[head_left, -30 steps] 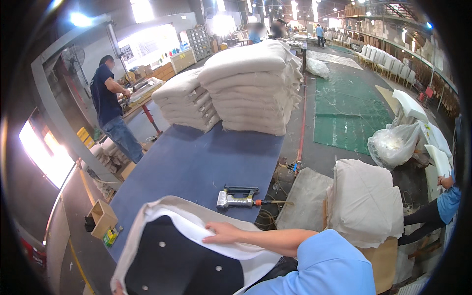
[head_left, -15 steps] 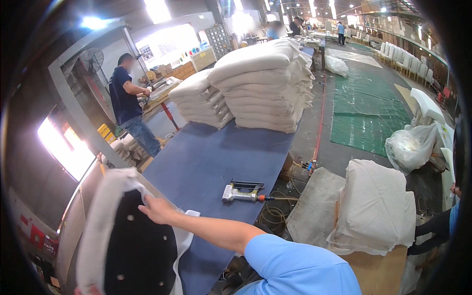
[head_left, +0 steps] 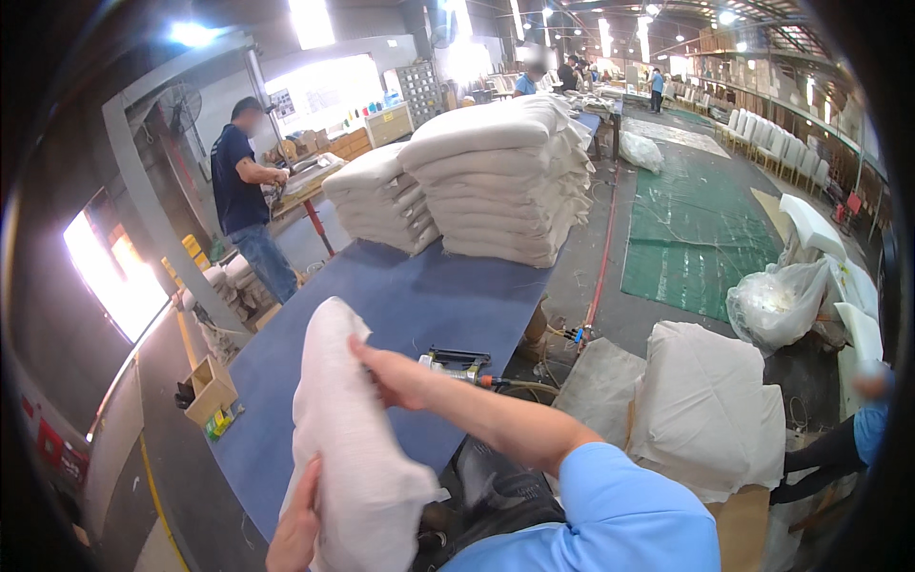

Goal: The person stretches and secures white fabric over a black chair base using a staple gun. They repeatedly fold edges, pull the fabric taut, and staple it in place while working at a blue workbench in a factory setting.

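A chair pad wrapped in off-white fabric [head_left: 343, 448] stands tilted on edge over the near end of the blue-topped table [head_left: 267, 419]. My right hand [head_left: 393, 374] grips its upper right edge, fingers partly hidden behind the fabric. Low on its left side, my left hand [head_left: 297, 524] holds the pad between thumb and hidden fingers. Loose cloth hangs from the pad's lower right corner. Just beyond my right wrist lies a staple gun [head_left: 457, 362] with an orange hose fitting, partly covered by my forearm.
Tall stacks of white padded pieces [head_left: 496, 181] fill the table's far end. Folded pale cloth [head_left: 701, 400] is piled at right. A small wooden box [head_left: 210, 389] sits by the left edge. One co-worker [head_left: 250, 200] stands at left; another person's sleeve [head_left: 869, 429] shows far right.
The pad has swung right and turned, so its black underside with light dots no longer shows. My right hand moved right with it, and my left hand has come into view.
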`<move>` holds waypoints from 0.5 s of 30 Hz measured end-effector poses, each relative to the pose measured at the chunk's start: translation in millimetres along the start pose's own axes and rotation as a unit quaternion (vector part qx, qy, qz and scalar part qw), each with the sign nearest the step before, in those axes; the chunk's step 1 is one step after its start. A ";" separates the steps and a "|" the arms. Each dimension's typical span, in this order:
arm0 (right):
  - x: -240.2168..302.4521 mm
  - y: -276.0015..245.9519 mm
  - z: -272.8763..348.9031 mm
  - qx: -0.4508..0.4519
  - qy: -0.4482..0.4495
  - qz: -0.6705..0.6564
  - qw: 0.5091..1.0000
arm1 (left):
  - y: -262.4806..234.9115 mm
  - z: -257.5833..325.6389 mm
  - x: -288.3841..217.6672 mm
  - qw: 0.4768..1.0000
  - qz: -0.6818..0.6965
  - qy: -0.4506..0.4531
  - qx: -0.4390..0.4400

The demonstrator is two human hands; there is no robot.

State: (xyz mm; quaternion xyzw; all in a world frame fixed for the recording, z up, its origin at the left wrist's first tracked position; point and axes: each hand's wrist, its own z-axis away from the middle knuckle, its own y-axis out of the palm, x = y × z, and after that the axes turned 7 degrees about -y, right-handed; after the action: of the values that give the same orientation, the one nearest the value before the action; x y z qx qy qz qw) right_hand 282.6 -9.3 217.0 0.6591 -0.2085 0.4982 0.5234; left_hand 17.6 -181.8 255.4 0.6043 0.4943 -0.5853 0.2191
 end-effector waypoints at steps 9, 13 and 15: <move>-33.0 -72.8 38.3 -0.075 0.124 0.219 0.965 | -42.5 37.8 223.4 0.804 -0.265 -0.466 -0.257; -71.7 -151.5 65.7 -0.175 0.014 0.326 0.929 | -34.5 4.4 258.8 0.831 0.048 -0.464 -0.302; -92.3 -126.7 59.1 -0.219 -0.004 0.259 0.941 | -60.6 28.7 258.0 0.804 0.190 -0.464 -0.319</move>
State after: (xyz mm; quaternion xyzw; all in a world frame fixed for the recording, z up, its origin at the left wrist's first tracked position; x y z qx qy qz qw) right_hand 371.0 -38.8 77.7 0.4532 -0.4779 0.5565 0.5065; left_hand -93.0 -92.9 29.7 0.2380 0.3680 -0.5516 0.7097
